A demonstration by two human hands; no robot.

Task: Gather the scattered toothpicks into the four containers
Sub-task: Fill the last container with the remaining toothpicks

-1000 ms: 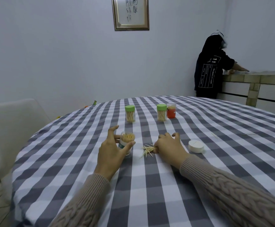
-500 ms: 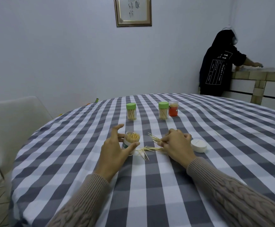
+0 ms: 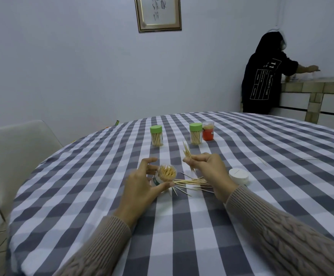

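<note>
Pinching a bundle of toothpicks at its middle, the right hand hovers just right of the open jar, which the left hand grips. More picks lie beside the jar on the surface. Light, stiff and sharp-tipped, they look easiest pinched mid-length, aligned.

Loose toothpicks lie between the open jar and white lid; bare checked surface spreads nearer.
</note>
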